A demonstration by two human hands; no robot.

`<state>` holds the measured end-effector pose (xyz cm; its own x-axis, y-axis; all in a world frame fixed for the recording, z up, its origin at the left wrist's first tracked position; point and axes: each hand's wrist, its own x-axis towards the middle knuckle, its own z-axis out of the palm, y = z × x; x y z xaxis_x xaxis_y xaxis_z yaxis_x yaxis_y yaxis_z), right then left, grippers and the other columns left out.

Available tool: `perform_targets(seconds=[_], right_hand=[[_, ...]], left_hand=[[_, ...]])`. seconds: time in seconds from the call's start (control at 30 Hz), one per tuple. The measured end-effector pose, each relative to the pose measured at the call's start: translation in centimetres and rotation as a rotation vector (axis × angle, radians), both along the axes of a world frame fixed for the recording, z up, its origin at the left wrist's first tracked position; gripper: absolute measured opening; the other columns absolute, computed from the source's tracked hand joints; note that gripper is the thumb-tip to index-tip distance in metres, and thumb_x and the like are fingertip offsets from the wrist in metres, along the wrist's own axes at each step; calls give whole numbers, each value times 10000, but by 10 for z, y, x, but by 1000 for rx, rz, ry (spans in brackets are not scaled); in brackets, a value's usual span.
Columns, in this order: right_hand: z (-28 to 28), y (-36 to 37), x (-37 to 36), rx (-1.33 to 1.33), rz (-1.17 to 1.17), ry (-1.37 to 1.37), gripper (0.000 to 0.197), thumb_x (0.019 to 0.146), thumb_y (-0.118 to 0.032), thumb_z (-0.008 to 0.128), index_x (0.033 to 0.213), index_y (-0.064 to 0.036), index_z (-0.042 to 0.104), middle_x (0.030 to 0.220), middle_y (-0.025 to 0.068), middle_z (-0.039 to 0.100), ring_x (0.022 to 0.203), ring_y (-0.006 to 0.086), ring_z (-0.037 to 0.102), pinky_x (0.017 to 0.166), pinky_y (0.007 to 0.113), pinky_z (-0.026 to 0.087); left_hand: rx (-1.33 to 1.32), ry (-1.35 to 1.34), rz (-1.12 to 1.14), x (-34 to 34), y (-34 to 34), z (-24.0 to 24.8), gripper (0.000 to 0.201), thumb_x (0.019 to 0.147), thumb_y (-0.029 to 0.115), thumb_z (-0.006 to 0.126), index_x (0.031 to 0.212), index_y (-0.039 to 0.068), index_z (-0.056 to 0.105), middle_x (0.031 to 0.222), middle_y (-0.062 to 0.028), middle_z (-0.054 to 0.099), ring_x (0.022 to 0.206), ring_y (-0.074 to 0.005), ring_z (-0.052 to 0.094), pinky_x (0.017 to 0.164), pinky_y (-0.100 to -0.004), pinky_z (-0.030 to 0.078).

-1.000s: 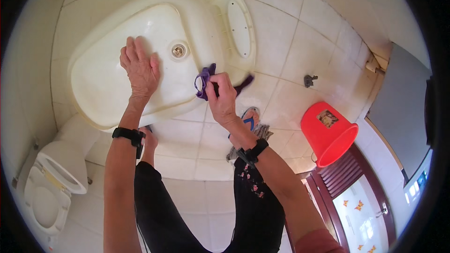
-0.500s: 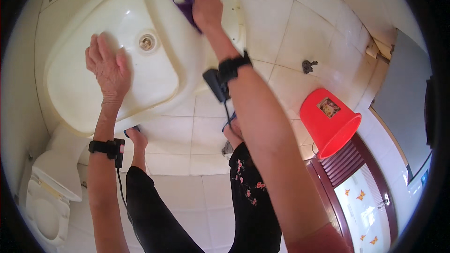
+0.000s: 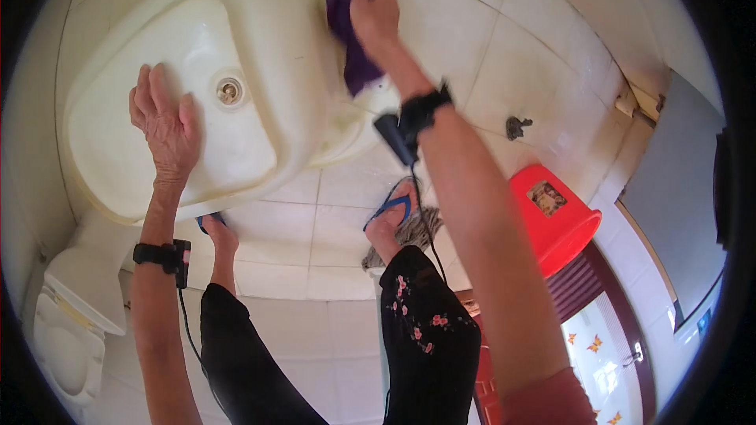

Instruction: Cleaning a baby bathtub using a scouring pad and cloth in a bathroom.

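My left hand (image 3: 165, 122) rests palm down, fingers spread, in the pale cream washbasin (image 3: 102, 141), to the left of its metal drain (image 3: 230, 92). A dark purple cloth (image 3: 361, 70) is bunched in my right hand (image 3: 376, 17), whose fingers are closed over it. That hand is at the far right side of the basin, by the rim and the tiles behind. One end of the cloth hangs down toward me. Whether the cloth touches the basin there, I cannot tell. Each wrist wears a black strap with a small device and cable.
A red bucket (image 3: 551, 224) is on the right, partly behind my right forearm. A small dark rag (image 3: 517, 127) lies on the tiles, and a grey shaggy mop head or cloth (image 3: 417, 232) beside my foot. At lower left is a white toilet (image 3: 75, 354); at lower right, a door (image 3: 610, 338).
My right hand has moved right with the purple cloth, from the basin's ledge to its outer edge. My left hand stays in the basin. The whole view has shifted slightly.
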<state>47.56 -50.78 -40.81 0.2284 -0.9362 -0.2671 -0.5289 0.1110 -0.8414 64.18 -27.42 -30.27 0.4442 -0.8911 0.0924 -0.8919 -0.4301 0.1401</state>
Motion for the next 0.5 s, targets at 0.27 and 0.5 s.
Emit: perform_targets(seconds=[0.27,0.5], right_hand=[[-23,18,-9,-172,637,443,242,768,-65,505,982,24,435,911,229,513,868,388,538,702,458,465],[16,160,-142,86,590,561,345,772,-115,542,1059,53,449,960,247,529,796,418,558,673,457,481]], left_hand=[[-22,93,23,-3,-9,1,532,849,253,455,1306,29,299,1344,-208,270,1178,-394,261,1009,-476,159],[-36,77,73,-6,-10,-5,538,843,258,461,1308,40,301,1345,-198,274,1162,-390,272,1006,-474,169]])
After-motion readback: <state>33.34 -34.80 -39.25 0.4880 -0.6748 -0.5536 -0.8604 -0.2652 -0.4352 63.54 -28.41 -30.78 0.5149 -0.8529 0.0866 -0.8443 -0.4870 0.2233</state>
